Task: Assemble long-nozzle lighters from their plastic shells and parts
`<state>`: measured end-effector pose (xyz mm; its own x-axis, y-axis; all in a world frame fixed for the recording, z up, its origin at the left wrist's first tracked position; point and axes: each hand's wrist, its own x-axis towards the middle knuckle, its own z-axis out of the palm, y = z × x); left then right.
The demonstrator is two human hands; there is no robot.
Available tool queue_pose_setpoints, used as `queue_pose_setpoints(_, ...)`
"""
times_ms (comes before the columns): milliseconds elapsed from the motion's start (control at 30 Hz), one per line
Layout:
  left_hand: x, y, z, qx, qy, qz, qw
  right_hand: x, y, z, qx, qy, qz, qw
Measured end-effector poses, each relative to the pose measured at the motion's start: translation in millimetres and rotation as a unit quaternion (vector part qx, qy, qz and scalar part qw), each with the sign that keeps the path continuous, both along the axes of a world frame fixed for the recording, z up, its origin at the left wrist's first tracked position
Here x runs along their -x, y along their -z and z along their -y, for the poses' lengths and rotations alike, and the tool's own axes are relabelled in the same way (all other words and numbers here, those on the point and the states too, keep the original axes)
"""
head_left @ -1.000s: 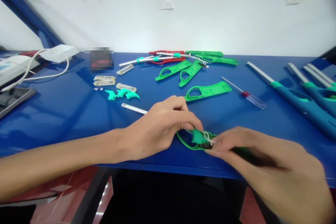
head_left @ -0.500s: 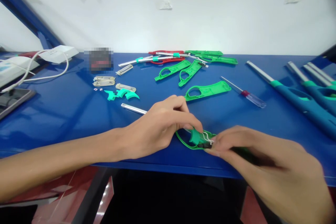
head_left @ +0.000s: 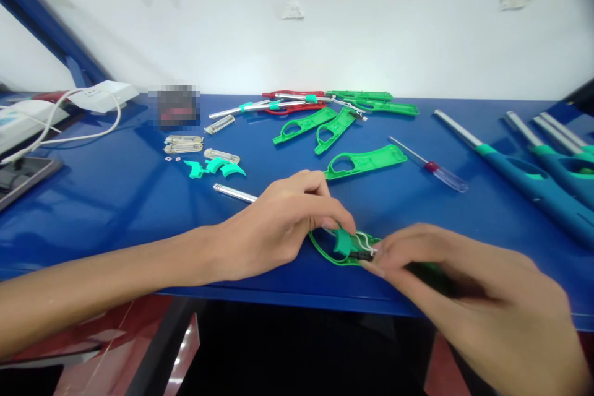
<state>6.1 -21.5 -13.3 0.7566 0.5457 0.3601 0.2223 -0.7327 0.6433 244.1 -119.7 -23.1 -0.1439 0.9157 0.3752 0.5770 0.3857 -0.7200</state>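
Near the table's front edge lies a green half shell of a long-nosed gas lighter [head_left: 325,255], open side up. My left hand [head_left: 285,219] is closed around its neck, fingertips beside the teal trigger [head_left: 342,242]. A silver metal tube [head_left: 232,192] sticks out to the left from behind that hand. At the shell's handle, my right hand [head_left: 473,288] pinches with thumb and forefinger at the end of the black igniter [head_left: 361,255]. White wires [head_left: 364,239] loop over the igniter to the same fingertips, which hide their ends. The handle's far end is mostly covered by my right hand.
Beyond my hands lie a loose green shell half [head_left: 371,159], a screwdriver [head_left: 443,176] and teal triggers [head_left: 215,165]. Clear fuel tanks [head_left: 184,145] lie at left, with metal tubes [head_left: 260,106] further back. Assembled blue lighters [head_left: 524,170] rest at right, a white cable [head_left: 118,114] at left.
Both hands hold nearly the same pose. The whole view has shifted very slightly, and the trigger and igniter sit a touch further left in the picture.
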Motion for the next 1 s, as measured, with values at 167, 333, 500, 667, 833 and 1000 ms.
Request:
queue_pose_setpoints(167,0.4,-0.8,0.1,-0.010,-0.012,-0.011,1.000,0.3,1.3,-0.3,-0.015,-0.001,0.003,1.000)
queue_pose_setpoints(333,-0.2,-1.8,5.2,-0.025,-0.039,-0.014,0.999,2.7,-0.3,-0.1,-0.028,0.019,-0.002,0.999)
queue_pose_setpoints(500,-0.1,0.5,6.5,-0.041,-0.038,0.012,0.998,2.5,-0.1,1.1,-0.027,0.025,-0.009,0.999)
queue_pose_setpoints(667,-0.3,1.5,5.4,-0.048,-0.024,0.029,0.998,2.6,2.0,3.0,-0.043,0.027,-0.008,0.999)
queue_pose_setpoints(833,0.8,1.6,7.3,-0.090,-0.025,0.024,0.995,6.1,2.6,4.3,-0.047,0.039,-0.023,0.998)
queue_pose_setpoints(1000,2.5,4.5,10.4,-0.183,-0.021,0.016,0.983,4.7,2.2,4.0,-0.048,0.026,-0.019,0.998)
